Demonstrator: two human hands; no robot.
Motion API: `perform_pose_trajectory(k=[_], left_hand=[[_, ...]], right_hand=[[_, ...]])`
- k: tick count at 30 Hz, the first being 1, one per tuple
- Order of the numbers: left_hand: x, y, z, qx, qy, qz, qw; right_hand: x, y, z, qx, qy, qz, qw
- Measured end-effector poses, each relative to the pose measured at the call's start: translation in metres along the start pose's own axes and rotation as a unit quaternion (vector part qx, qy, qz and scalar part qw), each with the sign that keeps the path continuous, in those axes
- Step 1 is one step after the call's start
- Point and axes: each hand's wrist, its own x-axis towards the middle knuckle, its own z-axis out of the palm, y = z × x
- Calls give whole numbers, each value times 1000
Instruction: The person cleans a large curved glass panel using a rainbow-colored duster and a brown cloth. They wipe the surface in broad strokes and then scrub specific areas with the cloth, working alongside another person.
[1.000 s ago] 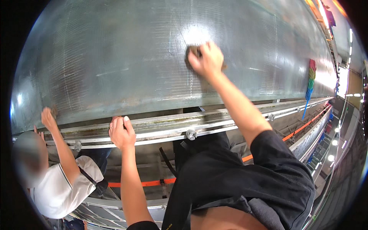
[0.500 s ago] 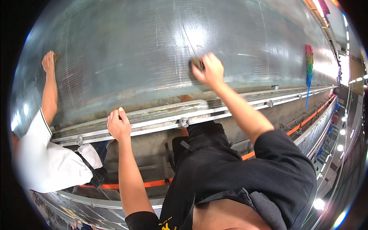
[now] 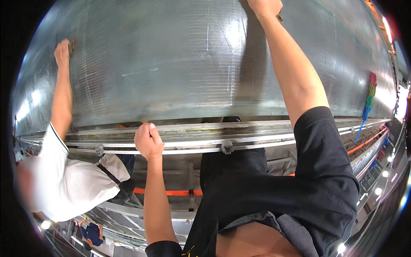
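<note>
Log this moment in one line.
left hand: curled over silver metal rail; right hand: over glossy grey panel, partly out of frame; brown pad: beside it; rainbow fluffy duster: on panel

I stand in a factory-like hall, long grey worktop [image 3: 171, 85] beyond my left hand [image 3: 148, 141], lamps [image 3: 378, 191] far right of it.

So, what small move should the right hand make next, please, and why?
I would probably draw the right hand slightly back toward the metal rail: its arm reaches far across the grey sheet, with a brown pad just showing at the hand. The left hand rests curled at the rail, perhaps steadying the body.
</note>
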Motion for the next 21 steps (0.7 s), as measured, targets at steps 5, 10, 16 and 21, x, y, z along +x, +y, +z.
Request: perform_pose_trajectory(k=[5,10,16,21], left_hand=[[-4,-12,3,-2,3,12,1000],[16,2,-2,-161,71,24,984],[73,117,12,-323,109,153,928],[170,181,65,-235,117,209,942]], right_hand=[[-37,-14,-9,10,-13,-3,1000],[-167,-44,-44,55,-23,-85,995],[-297,-100,-104,115,-126,-159,973],[-227,-86,12,356,-128,-71,923]])
